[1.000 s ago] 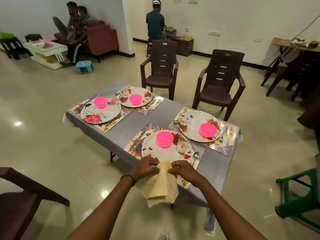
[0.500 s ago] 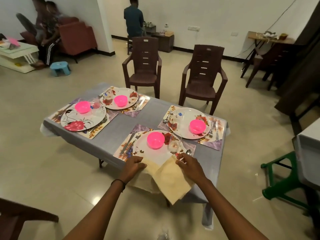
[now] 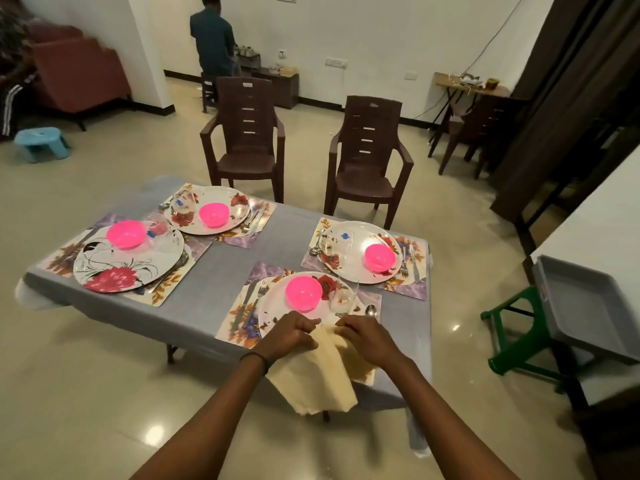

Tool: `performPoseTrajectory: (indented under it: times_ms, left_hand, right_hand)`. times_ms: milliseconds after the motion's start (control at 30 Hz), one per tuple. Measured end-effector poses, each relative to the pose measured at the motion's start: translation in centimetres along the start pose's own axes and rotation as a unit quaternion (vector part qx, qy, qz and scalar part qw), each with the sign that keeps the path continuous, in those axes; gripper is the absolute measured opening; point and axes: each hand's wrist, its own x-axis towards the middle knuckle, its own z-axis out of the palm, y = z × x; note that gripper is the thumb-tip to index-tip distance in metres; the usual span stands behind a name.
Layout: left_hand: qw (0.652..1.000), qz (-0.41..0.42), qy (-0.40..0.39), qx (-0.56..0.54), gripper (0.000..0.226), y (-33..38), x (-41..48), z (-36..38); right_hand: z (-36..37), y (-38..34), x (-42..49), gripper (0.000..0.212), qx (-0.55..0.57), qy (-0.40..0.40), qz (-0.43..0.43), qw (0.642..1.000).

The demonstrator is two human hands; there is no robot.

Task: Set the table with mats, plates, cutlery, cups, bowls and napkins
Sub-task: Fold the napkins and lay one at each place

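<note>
Fingers on the left hand (image 3: 289,332) and the right hand (image 3: 369,336) curl into the top edge of a pale yellow cloth napkin (image 3: 311,379); on my feed both read as pinching it. It drapes down past the near edge of the grey-clothed table (image 3: 225,268), just in front of the nearest white floral plate (image 3: 273,303), which carries 1 bright pink plastic bowl (image 3: 303,292). I count 4 such settings on floral mats (image 3: 239,327).

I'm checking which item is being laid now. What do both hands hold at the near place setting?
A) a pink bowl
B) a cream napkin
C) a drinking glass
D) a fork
B: the left hand and the right hand both pinch the top of the cream napkin, which hangs down below them.
</note>
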Motion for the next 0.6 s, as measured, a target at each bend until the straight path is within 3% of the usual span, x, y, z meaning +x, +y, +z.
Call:
performPoseTrajectory:
  times_ms: [233, 333, 400, 500, 600]
  left_hand:
    - [0.997, 0.058, -0.036, -0.032, 0.023, -1.0, 1.0, 0.9]
    - [0.992, 0.040, -0.009, -0.117, 0.027, -1.5, 1.0, 0.8]
    - [0.984, 0.031, 0.009, -0.176, 0.025, -2.2, 1.2, 0.6]
    - [0.959, 0.001, 0.011, -0.282, 0.004, -2.8, 1.1, 0.3]
    - [0.937, -0.047, -0.005, -0.346, 0.027, -3.6, 1.6, 0.7]
  right_hand:
    - [-0.3, -0.5, -0.4, 0.016, 0.094, -0.006, 0.052, 0.994]
    - [0.2, -0.5, -1.4, 0.026, 0.183, 0.002, 0.169, 0.968]
    - [0.8, -0.1, -2.7, 0.039, 0.286, 0.020, 0.262, 0.922]
    - [2.0, 0.0, -5.2, 0.036, 0.465, 0.061, 0.347, 0.812]
    - [2.7, -0.7, -6.5, 0.033, 0.562, 0.098, 0.374, 0.732]
